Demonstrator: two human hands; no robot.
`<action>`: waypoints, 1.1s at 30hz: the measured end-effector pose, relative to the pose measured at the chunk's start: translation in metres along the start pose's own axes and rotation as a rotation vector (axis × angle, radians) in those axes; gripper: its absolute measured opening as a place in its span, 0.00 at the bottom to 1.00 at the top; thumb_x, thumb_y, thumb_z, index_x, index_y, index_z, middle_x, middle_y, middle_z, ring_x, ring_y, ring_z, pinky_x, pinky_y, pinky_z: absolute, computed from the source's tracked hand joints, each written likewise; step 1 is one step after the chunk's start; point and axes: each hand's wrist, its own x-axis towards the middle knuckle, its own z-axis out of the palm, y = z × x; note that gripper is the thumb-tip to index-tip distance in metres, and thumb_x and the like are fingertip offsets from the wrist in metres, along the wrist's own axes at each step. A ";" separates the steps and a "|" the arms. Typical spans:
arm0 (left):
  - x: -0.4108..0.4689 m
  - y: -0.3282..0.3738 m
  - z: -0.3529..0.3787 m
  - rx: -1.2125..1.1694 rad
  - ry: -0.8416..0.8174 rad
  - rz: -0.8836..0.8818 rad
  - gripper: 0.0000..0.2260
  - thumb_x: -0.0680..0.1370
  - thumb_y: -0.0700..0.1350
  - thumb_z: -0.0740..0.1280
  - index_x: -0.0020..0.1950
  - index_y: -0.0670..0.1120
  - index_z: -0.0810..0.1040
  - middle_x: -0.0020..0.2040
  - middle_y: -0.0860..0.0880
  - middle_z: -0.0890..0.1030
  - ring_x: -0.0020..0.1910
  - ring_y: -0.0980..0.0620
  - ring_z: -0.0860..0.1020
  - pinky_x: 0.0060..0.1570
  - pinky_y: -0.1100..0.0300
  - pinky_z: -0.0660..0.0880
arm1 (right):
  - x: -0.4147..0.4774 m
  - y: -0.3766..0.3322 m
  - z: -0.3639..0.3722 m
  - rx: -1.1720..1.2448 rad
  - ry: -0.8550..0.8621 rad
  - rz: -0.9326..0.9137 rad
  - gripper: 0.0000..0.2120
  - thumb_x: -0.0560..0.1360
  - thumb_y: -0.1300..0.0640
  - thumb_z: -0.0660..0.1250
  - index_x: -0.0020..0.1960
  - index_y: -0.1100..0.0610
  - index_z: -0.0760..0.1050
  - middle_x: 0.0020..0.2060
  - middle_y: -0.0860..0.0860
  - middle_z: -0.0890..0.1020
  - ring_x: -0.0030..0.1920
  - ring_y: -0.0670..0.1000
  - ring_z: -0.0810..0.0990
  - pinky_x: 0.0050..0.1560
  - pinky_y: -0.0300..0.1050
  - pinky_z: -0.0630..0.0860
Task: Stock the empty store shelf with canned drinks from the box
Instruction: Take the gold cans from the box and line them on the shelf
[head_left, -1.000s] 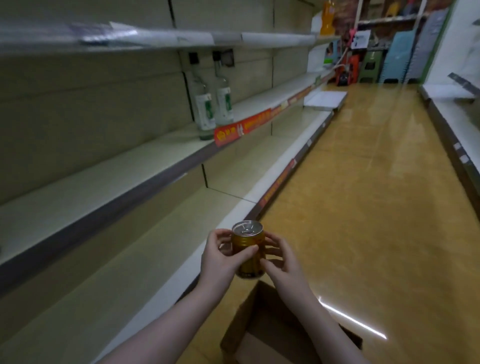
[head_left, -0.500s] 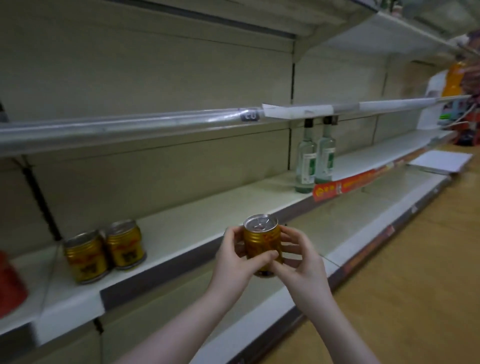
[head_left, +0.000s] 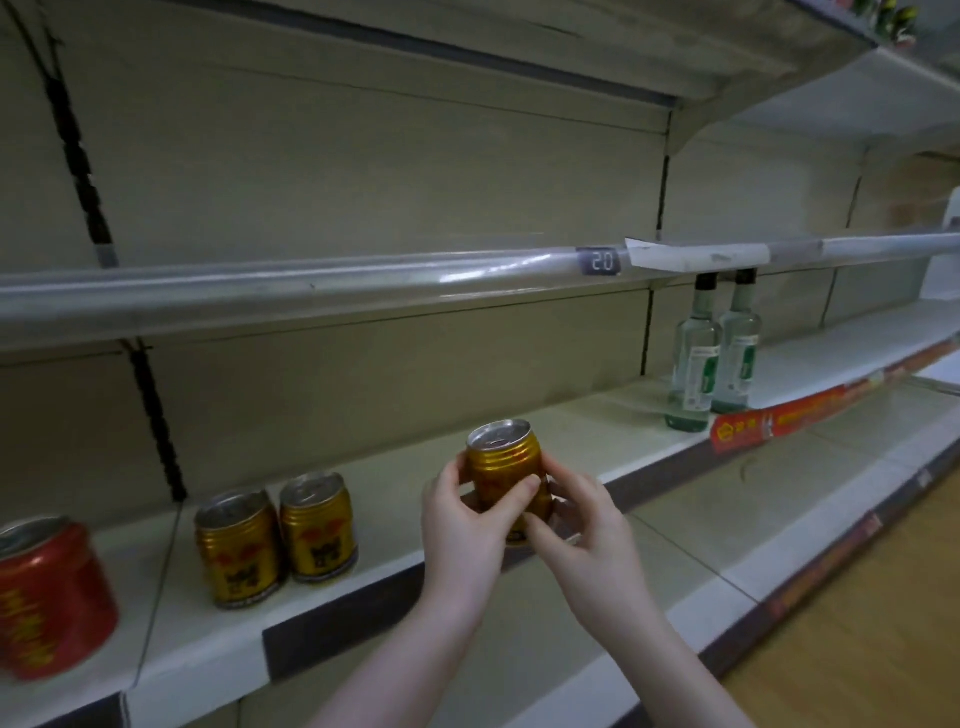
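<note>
Gold can (head_left: 506, 467) centre frame, upright, before shelf (head_left: 395, 493) edge. I have left hand (head_left: 457, 525) and right hand (head_left: 587, 535) both curled round its body. Judge it full: weighty, rigid, slick metal. Grip mid-wall, not rim. Stocked cans (head_left: 319, 525) lower left.

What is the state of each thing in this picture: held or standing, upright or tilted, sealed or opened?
Held gold can: sealed, slightly tilted, in both hands, not yet on the shelf.
Left hand: grips the held gold can.
Right hand: grips the held gold can.
Shelf gold cans: two, sealed, upright, side by side.
Red can: standing on the shelf, partly out of frame.
Glass bottles: two, capped, upright, side by side.
</note>
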 end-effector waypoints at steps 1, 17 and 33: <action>0.002 -0.004 -0.006 0.001 0.005 -0.005 0.28 0.69 0.48 0.75 0.67 0.49 0.70 0.60 0.51 0.74 0.55 0.57 0.77 0.53 0.62 0.76 | 0.007 0.004 0.007 0.020 -0.024 0.021 0.25 0.71 0.65 0.69 0.63 0.45 0.71 0.56 0.46 0.77 0.56 0.46 0.78 0.57 0.46 0.77; 0.010 -0.036 -0.045 0.282 0.123 0.006 0.23 0.79 0.37 0.59 0.74 0.47 0.62 0.64 0.54 0.65 0.67 0.54 0.68 0.67 0.63 0.65 | 0.044 0.037 0.087 0.036 -0.111 0.132 0.29 0.63 0.57 0.78 0.62 0.54 0.72 0.50 0.46 0.81 0.51 0.42 0.78 0.47 0.31 0.74; 0.004 -0.044 -0.070 0.287 0.136 -0.092 0.26 0.79 0.40 0.61 0.75 0.48 0.56 0.71 0.53 0.57 0.70 0.53 0.65 0.68 0.62 0.62 | 0.051 0.036 0.120 0.041 -0.281 0.134 0.29 0.67 0.59 0.76 0.63 0.50 0.66 0.48 0.39 0.75 0.53 0.42 0.75 0.57 0.39 0.76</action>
